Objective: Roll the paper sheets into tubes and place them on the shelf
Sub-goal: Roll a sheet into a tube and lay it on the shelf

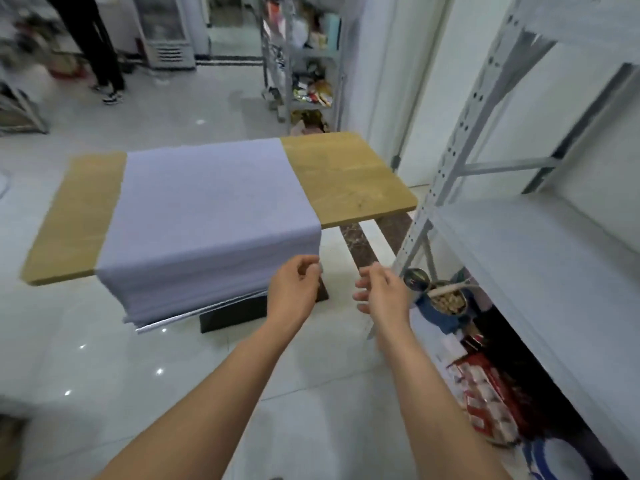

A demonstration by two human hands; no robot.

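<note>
Head view, the only one I have: the sheets [207, 209] lie as a thick lilac stack across the middle of the table [349, 174], with the near end drooping over the table's front edge at centre frame. None is rolled yet, and the shelf [540, 251] on the right of the frame is bare where I can see it.

My worry is that overhang. A pull on the corner could drag several sheets together, or slide the whole stack toward the floor, because nothing weighs down the far end. A pinch that is too hard would crease the corner and leave a tube that will not roll evenly. The picture is also smeared, so I judge my aim at a single sheet to be poor. The upright [446, 161] stands just beside my right hand, and a wide swing there could knock it.

My left hand [294, 289] is at the lower right corner of the hanging stack, its fingers [313, 271] curled in and touching the paper edge. Whether one sheet is actually caught between thumb and finger, I cannot tell.

My right hand [381, 292] hangs apart from the paper, right of centre, with fingers loosely bent and nothing in it.
</note>
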